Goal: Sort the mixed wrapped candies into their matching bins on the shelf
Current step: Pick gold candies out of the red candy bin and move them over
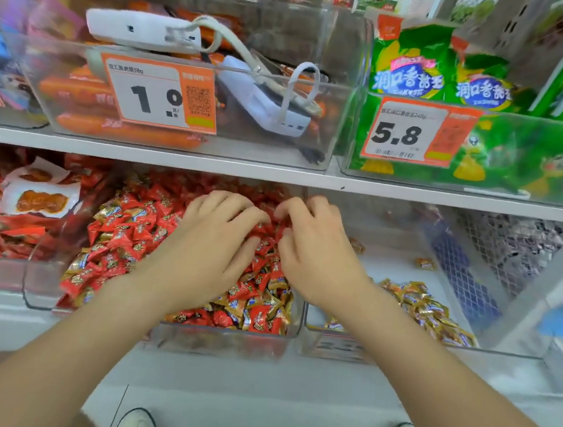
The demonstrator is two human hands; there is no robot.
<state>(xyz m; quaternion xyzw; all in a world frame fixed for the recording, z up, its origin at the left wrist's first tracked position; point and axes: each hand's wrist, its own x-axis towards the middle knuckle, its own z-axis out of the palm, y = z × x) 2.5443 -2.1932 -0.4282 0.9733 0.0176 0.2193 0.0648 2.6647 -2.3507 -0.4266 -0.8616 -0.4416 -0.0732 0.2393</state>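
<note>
Where crinkly red candies (127, 233) heap, left hand (215, 244), right hand (317, 251) curl in — grip unclear.

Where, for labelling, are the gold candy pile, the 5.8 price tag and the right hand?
gold candy pile (428, 313), head view, middle of the heap
5.8 price tag (396, 134), head view, printed digits
right hand (317, 251), head view, back of the hand

Side by side, left hand (215, 241) and right hand (316, 247), both curled
</note>
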